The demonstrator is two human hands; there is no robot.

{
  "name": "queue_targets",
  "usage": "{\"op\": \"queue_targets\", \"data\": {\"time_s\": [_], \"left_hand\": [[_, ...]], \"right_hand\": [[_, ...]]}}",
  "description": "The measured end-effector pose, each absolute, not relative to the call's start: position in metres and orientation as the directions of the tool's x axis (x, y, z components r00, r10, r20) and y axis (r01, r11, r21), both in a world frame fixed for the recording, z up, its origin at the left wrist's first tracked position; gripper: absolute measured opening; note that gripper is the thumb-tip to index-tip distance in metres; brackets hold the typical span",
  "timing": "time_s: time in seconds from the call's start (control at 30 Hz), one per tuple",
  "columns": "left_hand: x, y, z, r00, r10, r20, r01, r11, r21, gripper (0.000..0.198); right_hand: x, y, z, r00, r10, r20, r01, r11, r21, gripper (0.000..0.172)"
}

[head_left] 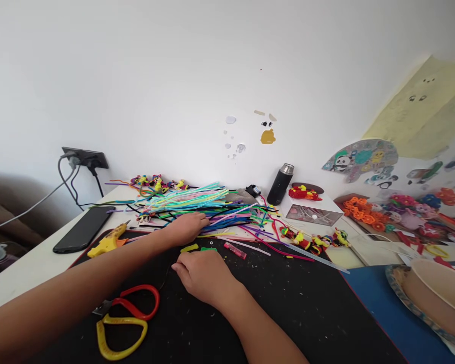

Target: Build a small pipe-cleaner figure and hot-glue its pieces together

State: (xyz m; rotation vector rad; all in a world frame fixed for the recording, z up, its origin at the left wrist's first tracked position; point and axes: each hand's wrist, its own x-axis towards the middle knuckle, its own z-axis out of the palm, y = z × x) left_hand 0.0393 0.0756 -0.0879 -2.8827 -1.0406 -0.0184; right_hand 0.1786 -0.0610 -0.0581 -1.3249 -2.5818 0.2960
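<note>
My left hand [185, 227] reaches forward to the pile of coloured pipe cleaners [208, 207], its fingers curled at the pile's near edge; whether they grip a strand is hidden. My right hand [202, 275] rests knuckles up on the black mat [288, 303], fingers curled under, and what they hold, if anything, is hidden. A short yellow piece [189, 248] and a green piece [208, 248] lie between the two hands. A pink tube [235, 250] lies just to the right.
Red and yellow scissors [125, 318] lie at the near left. A yellow glue gun [108, 241] and a black phone [84, 228] sit further left. A black flask [280, 183], small pipe-cleaner figures [311, 240], orange flowers [364, 211] and a hat [436, 298] are on the right.
</note>
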Motion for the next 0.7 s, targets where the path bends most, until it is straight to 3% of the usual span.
{"op": "queue_targets", "data": {"time_s": [0.57, 0.7], "left_hand": [[0.035, 0.091, -0.066, 0.631, 0.764, 0.134, 0.775, -0.631, -0.049, 0.029], [0.033, 0.081, -0.069, 0.675, 0.707, 0.212, 0.731, -0.680, -0.056, 0.041]], "right_hand": [[0.178, -0.061, -0.054, -0.573, 0.817, 0.068, 0.771, 0.565, -0.294, 0.031], [0.178, -0.061, -0.056, -0.579, 0.811, 0.085, 0.762, 0.576, -0.296, 0.031]]}}
